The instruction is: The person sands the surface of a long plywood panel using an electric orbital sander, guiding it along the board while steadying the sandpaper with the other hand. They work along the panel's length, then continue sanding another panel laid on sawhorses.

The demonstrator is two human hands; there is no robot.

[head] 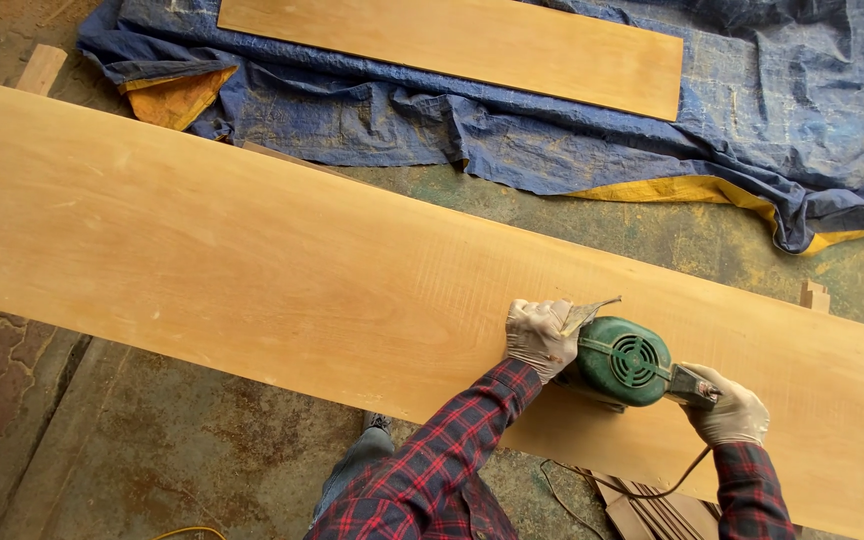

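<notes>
On the long wooden board [252, 260] lying across the scene, toward its near right end, sits a green electric sander [624, 361]. The gloved left hand [540, 335] presses its front, fingers curled together on it; the gloved right hand [727, 405] is clamped around the rear handle. Beyond the board, a crumpled blue tarp [782, 110] carries a shorter plank [452, 40]. A cable [652, 492] trails near thin wood strips [657, 512].

Bright, even daylight; sharp focus.
</notes>
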